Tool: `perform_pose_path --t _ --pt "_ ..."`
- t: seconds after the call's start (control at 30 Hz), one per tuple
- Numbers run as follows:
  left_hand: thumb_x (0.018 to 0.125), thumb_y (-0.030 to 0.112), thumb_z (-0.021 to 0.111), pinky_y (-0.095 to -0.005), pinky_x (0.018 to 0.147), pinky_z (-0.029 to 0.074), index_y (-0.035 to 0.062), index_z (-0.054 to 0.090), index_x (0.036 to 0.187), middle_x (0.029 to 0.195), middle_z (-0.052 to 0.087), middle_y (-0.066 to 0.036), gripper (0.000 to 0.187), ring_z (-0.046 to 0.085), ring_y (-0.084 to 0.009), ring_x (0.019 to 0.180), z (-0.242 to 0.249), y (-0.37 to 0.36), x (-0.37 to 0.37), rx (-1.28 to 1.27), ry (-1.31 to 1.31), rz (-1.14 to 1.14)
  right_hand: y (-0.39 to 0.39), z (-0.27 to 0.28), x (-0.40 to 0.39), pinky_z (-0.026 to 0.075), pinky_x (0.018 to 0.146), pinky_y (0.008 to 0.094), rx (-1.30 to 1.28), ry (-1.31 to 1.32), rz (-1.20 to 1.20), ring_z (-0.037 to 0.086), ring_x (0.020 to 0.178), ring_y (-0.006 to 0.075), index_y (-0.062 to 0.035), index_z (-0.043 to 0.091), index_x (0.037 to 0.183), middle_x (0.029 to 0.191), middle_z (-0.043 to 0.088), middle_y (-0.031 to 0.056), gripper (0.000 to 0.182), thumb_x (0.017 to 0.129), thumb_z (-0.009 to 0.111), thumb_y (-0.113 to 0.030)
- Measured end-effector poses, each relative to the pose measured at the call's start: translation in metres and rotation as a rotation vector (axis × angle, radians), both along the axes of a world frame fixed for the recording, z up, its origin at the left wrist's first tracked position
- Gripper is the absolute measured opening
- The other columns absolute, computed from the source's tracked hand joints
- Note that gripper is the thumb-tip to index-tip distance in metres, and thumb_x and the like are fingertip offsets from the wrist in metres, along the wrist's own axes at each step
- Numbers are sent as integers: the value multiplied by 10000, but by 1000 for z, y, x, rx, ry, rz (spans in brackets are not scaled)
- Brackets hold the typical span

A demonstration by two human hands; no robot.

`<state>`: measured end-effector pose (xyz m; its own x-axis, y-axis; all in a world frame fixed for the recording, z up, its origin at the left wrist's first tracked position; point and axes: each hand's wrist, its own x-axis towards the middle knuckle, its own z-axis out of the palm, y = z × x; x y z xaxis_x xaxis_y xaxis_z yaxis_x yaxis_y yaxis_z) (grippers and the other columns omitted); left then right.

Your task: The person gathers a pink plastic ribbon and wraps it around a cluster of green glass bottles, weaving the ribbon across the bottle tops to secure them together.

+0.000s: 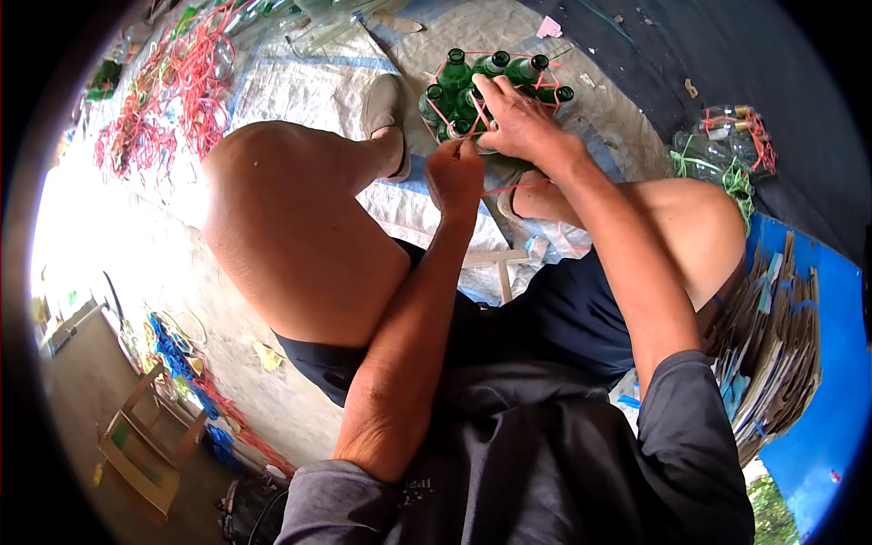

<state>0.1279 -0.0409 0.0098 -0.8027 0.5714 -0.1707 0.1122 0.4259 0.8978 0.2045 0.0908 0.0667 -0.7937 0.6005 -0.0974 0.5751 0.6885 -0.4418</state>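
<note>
Several green glass bottles (pixel 456 74) stand upright in a tight cluster on the floor sheeting, with pink plastic string (pixel 438 107) running around and across their necks. At the near edge of the cluster, my left hand (pixel 457 175) is closed in a pinch on the string, and a loose length of it trails right past my wrist. My right hand (pixel 520 120) lies over the right side of the bottles, fingers stretched out and apart, thumb near the string close to my left fingertips. It hides part of the bottles beneath it.
A heap of tangled red string (pixel 173 109) lies at upper left. Clear bottles tied with green and red string (pixel 727 150) sit on dark sheeting at right. Flattened cardboard (pixel 772 336) is stacked by a blue panel (pixel 822 300). A wooden chair (pixel 150 445) is at lower left.
</note>
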Motion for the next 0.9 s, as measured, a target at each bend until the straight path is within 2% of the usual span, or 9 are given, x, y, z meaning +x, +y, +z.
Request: perform_pose_path --t 0.07,0.17,0.37,0.5,0.6,0.77,0.9 --pt "864 188 602 -500 654 511 6 740 851 783 643 -279 229 668 -474 773 4 0 -3 -15 54 -15 -4 1 -1 524 967 507 24 -20 -65 602 1213 418 -93 423 1498 1349 573 150 759 814 744 -169" --pt "862 182 603 -498 657 518 17 766 869 790 666 -266 232 682 -467 767 8 -3 -10 0 163 -73 -6 2 1 530 951 507 20 3 -83 614 1191 415 -87 450 1467 1325 587 142 708 818 730 -139" --pt "863 181 604 -509 655 519 16 770 848 784 671 -263 235 694 -446 749 16 -7 -16 -20 183 -151 -6 -6 1 543 905 491 60 106 -93 642 1125 398 -104 494 1422 1272 612 130 662 792 693 -61" --pt "877 217 615 -524 658 535 31 764 813 755 681 -243 247 698 -441 739 19 -6 -20 -88 420 -233 -6 -3 2 548 888 488 2 67 -127 647 1123 390 -122 496 1415 1254 619 104 662 787 693 -48" --pt "882 243 617 -531 633 550 63 761 785 736 694 -218 250 700 -437 718 23 -5 -22 -132 560 -283 -8 -7 4 552 824 517 46 185 -127 671 1045 396 -122 524 1212 1173 618 117 317 935 678 -142" --pt "882 241 613 -527 588 563 106 743 729 731 709 -185 243 700 -427 675 43 1 -31 -257 703 -414 -7 -7 4 575 833 484 6 119 -135 688 1082 348 -120 539 1191 1194 626 86 427 823 756 -92" --pt "871 231 631 -528 646 576 96 763 782 749 702 -203 209 701 -436 713 59 10 -42 -279 728 -570 -6 -9 3 576 851 475 -5 117 -131 678 1123 327 -127 539 1214 1223 617 74 484 790 764 -64"
